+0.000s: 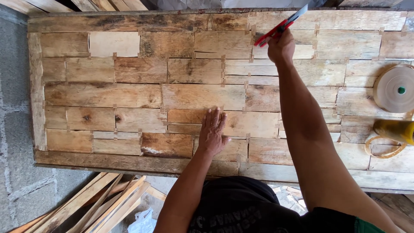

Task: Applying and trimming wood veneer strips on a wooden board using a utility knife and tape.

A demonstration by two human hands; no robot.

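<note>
While my left hand (212,131) lies spread flat on the veneer sheet (202,97) covering the bench, my right hand (281,45) is clenched on a red utility knife (281,26) at the far edge (veneer looks thin, brittle; knife light, stiff, best gripped mid-handle).

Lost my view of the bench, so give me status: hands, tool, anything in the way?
Left hand flat on the veneer panel. Right hand grips the red-handled knife at the far edge. Tape roll off to the right, clear of both.
</note>
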